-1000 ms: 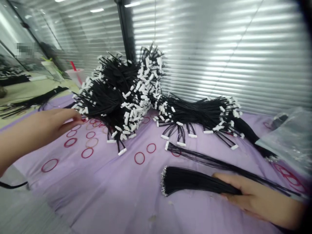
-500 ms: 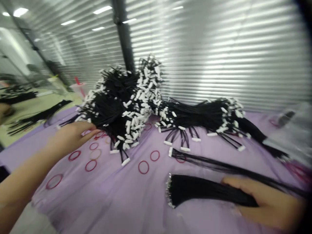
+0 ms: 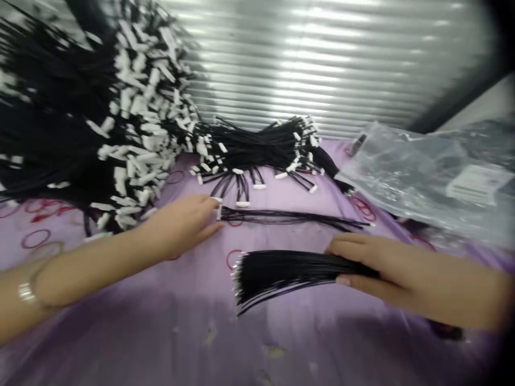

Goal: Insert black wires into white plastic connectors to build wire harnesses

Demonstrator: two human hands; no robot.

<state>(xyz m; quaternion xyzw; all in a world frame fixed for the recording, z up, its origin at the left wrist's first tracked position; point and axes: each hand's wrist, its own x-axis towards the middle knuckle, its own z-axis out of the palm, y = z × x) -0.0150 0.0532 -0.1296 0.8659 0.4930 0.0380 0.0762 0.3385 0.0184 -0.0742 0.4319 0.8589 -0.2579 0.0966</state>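
Note:
My left hand (image 3: 193, 220) has its thumb and fingertips closed on the white connector (image 3: 219, 209) at the end of a wire harness. The harness's thin black wires (image 3: 289, 215) trail to the right across the purple cloth. My right hand (image 3: 374, 262) is wrapped around a thick bundle of black wires (image 3: 281, 271). That bundle's silvery terminal ends fan out toward the left, and a few lower wires splay away from the rest. The part inside my right palm is hidden.
A large heap of black wire harnesses with white connectors (image 3: 140, 118) rises at the left. Behind the hands lies a smaller harness pile (image 3: 257, 145). Clear plastic bags (image 3: 418, 171) lie at the right. Red rubber bands (image 3: 36, 238) are scattered on the purple cloth (image 3: 193, 321). Corrugated metal stands behind.
My left hand has moved right, from beside the big heap to the single harness's connector. My right hand still holds the wire bundle. The view has shifted to the right and closer.

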